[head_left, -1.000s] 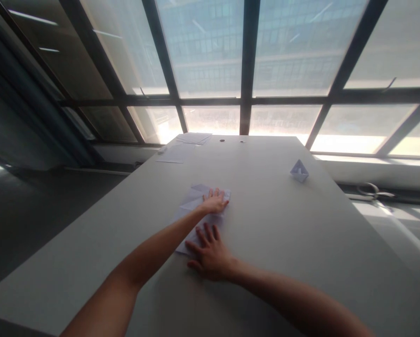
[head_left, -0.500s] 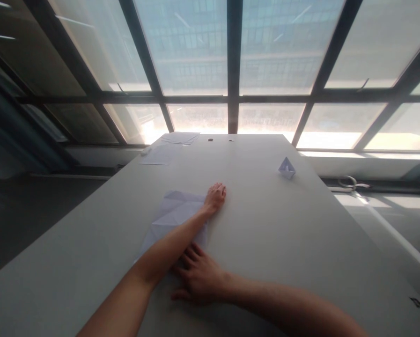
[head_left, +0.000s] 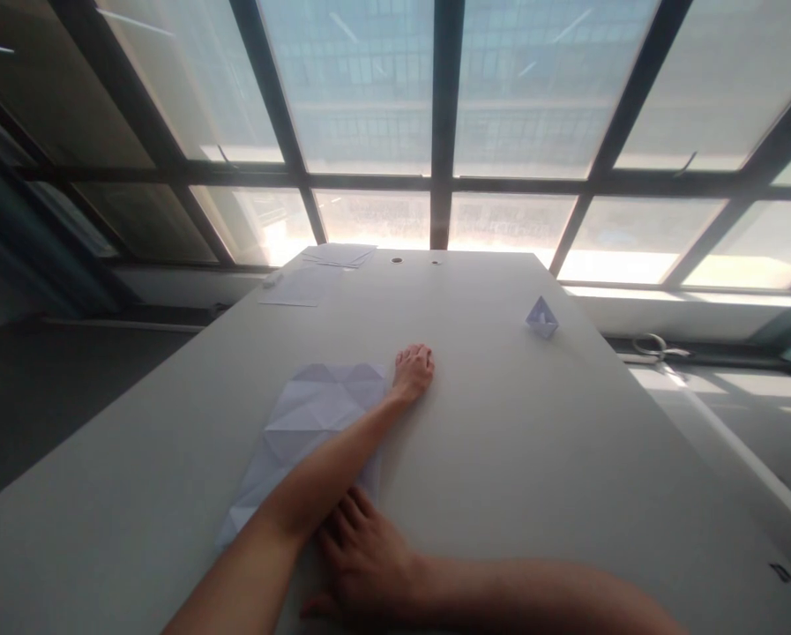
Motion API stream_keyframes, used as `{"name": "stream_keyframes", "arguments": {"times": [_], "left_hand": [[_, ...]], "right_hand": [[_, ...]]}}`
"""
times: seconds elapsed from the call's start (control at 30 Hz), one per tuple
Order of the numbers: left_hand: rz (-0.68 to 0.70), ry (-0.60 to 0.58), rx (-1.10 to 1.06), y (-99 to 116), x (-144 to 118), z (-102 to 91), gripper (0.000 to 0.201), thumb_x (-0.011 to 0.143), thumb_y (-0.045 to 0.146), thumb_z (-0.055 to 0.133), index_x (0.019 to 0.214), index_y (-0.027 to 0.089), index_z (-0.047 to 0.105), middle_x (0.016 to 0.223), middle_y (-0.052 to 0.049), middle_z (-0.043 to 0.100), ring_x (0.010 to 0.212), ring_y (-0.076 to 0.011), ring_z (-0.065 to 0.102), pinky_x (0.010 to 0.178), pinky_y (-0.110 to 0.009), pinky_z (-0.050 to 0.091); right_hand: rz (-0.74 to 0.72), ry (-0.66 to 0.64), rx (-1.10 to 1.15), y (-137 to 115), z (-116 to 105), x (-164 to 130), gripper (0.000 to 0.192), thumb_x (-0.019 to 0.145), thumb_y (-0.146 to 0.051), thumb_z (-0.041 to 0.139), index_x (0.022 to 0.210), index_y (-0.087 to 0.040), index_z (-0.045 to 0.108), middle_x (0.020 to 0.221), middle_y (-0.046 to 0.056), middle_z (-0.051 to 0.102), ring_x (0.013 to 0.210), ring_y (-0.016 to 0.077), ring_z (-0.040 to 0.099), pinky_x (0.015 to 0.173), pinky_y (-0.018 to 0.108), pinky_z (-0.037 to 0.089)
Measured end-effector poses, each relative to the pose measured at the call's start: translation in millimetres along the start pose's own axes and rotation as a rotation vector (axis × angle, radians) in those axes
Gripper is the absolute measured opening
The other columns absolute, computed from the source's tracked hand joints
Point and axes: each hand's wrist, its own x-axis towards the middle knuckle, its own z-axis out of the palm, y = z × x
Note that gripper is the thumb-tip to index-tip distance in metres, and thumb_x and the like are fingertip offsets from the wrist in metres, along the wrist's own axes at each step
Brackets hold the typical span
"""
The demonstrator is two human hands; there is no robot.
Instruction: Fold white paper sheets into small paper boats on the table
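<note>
A creased white sheet of paper (head_left: pixel 302 414) lies spread on the table, crossed by several fold lines. My left forearm passes over it. Just beyond its upper right edge, my left hand (head_left: pixel 414 370) rests on the tabletop with its fingers curled in; no object shows in it. Nearer to me, my right hand (head_left: pixel 365 556) is laid flat with fingers apart, its fingertips at the sheet's lower part beneath my left forearm. That forearm hides some of the paper and the tips of my right fingers.
A folded paper boat (head_left: pixel 541 317) stands on the right of the white table (head_left: pixel 488 423). Flat paper sheets (head_left: pixel 293 287) lie at the far left corner. Two small round holes are near the far edge, before large windows. A white cable loop (head_left: pixel 650 346) is off the right side.
The creased paper has shifted left and toward me, and more of it shows. My left hand has moved slightly right; my right hand has come nearer to me.
</note>
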Motion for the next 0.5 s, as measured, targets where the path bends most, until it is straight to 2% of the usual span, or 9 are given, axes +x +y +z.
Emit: {"name": "stream_keyframes", "arguments": {"times": [0.07, 0.13, 0.2, 0.23, 0.37, 0.5], "left_hand": [[-0.001, -0.004, -0.013, -3.4, -1.1, -1.6, 0.030, 0.095, 0.025, 0.044, 0.117, 0.018, 0.063, 0.131, -0.011, 0.059, 0.124, -0.0243, 0.050, 0.112, -0.042, 0.027], [-0.001, -0.015, -0.031, -8.8, -1.6, -4.6, 0.030, 0.095, 0.023, 0.043, 0.117, 0.018, 0.063, 0.126, -0.010, 0.062, 0.119, -0.0220, 0.054, 0.110, -0.038, 0.032], [-0.002, -0.027, -0.047, -12.8, -1.7, -7.1, 0.032, 0.095, 0.022, 0.041, 0.118, 0.018, 0.062, 0.122, -0.009, 0.065, 0.115, -0.0205, 0.057, 0.105, -0.034, 0.038], [-0.003, -0.031, -0.052, -13.6, -1.5, -7.7, 0.032, 0.095, 0.021, 0.040, 0.118, 0.018, 0.062, 0.121, -0.009, 0.065, 0.114, -0.0203, 0.058, 0.104, -0.033, 0.039], [-0.006, -0.047, -0.036, -9.7, 0.4, -6.5, 0.029, 0.092, 0.022, 0.044, 0.113, 0.020, 0.064, 0.124, -0.008, 0.064, 0.117, -0.0223, 0.056, 0.105, -0.036, 0.037], [-0.020, -0.053, 0.012, -2.4, 1.3, -1.2, 0.033, 0.088, 0.022, 0.050, 0.119, 0.020, 0.061, 0.129, -0.011, 0.060, 0.120, -0.0254, 0.052, 0.109, -0.041, 0.032]], "right_hand": [[-0.034, -0.009, 0.027, 1.5, -4.7, -5.1, 0.080, 0.090, -0.057, 0.054, 0.145, -0.003, 0.032, 0.148, 0.020, 0.040, 0.143, 0.0285, 0.024, 0.118, 0.041, 0.022], [-0.034, -0.030, 0.065, 6.3, -10.1, -14.6, 0.063, 0.091, -0.052, 0.055, 0.134, -0.008, 0.046, 0.138, 0.016, 0.052, 0.135, 0.0254, 0.037, 0.115, 0.036, 0.028], [0.044, -0.030, 0.072, 11.7, -13.1, -25.2, 0.043, 0.092, -0.044, 0.057, 0.121, -0.013, 0.056, 0.129, 0.012, 0.059, 0.128, 0.0239, 0.045, 0.112, 0.034, 0.032], [0.068, -0.024, 0.066, 13.8, -13.1, -29.5, 0.040, 0.092, -0.042, 0.058, 0.119, -0.013, 0.057, 0.128, 0.012, 0.059, 0.126, 0.0243, 0.046, 0.112, 0.035, 0.032], [0.005, -0.016, 0.035, 14.4, -3.4, -32.6, 0.057, 0.090, -0.053, 0.056, 0.125, -0.008, 0.052, 0.132, 0.017, 0.056, 0.127, 0.0279, 0.044, 0.108, 0.038, 0.035], [-0.054, -0.024, 0.026, 9.5, 10.1, -24.4, 0.059, 0.092, -0.056, 0.051, 0.125, -0.007, 0.053, 0.131, 0.019, 0.056, 0.124, 0.0284, 0.045, 0.105, 0.040, 0.038]]}}
